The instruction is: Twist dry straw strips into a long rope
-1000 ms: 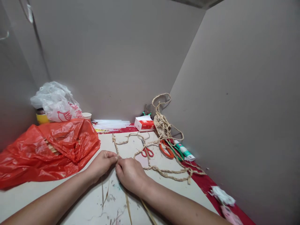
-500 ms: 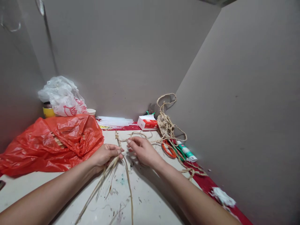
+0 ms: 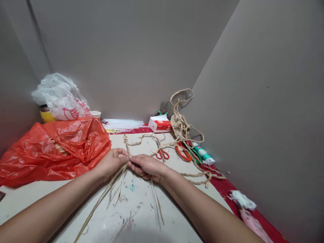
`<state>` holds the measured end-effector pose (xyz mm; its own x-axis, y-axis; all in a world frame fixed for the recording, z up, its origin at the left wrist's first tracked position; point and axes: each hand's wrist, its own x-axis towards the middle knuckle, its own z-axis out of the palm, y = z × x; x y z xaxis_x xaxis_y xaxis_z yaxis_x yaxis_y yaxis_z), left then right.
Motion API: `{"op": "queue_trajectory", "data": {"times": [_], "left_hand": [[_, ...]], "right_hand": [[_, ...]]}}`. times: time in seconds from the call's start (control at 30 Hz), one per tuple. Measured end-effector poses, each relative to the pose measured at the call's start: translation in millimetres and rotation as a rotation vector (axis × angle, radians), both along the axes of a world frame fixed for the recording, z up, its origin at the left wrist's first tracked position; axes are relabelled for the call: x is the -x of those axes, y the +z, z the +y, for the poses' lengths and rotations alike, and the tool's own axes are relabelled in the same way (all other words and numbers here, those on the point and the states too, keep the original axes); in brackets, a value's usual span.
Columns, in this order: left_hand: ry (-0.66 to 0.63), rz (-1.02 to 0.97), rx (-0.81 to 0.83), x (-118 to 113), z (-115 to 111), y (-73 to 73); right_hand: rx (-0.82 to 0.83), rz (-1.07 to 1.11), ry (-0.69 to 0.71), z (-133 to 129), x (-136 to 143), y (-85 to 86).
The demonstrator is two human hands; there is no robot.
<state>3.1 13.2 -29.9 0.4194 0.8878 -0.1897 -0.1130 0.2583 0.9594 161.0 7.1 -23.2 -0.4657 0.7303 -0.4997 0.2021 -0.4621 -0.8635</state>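
My left hand [image 3: 113, 164] is closed, pinching the lower end of a straw-coloured braided cord [image 3: 127, 145]. Against its fingertips, my right hand [image 3: 144, 166] is closed too, with thumb and fingers on the strands at the same spot. Long loose fibre strands [image 3: 100, 201] trail from beneath my left hand toward the near edge. Another thin strand [image 3: 158, 206] hangs down below my right hand. The exact crossing of the strands is hidden by my fingers. Past my hands, the cord runs right across the white board to a heap of braided rope [image 3: 180, 124].
An orange plastic bag [image 3: 73, 148] lies at left, a white bag [image 3: 62, 96] behind it. Clear sticks [image 3: 124, 124], a red-and-white box [image 3: 160, 124], red scissors [image 3: 162, 154], an orange ring-shaped thing [image 3: 183, 153] and a green-white tube [image 3: 204, 154] lie around. Grey walls enclose the back and right.
My right hand has moved left and down to meet my left hand. A strand that hung straight down now goes under my right hand. The red scissors have come into sight.
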Motion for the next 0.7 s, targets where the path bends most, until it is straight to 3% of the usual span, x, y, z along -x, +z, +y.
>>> {"op": "queue_trajectory", "data": {"times": [0.37, 0.7], "left_hand": [[0.109, 0.137, -0.058, -3, 4, 5.1], [0.034, 0.146, 0.082, 3, 6, 6.7]], "right_hand": [[0.135, 0.343, 0.057, 1, -11, -1.7], [-0.019, 0.154, -0.222, -13, 8, 1.8]]}}
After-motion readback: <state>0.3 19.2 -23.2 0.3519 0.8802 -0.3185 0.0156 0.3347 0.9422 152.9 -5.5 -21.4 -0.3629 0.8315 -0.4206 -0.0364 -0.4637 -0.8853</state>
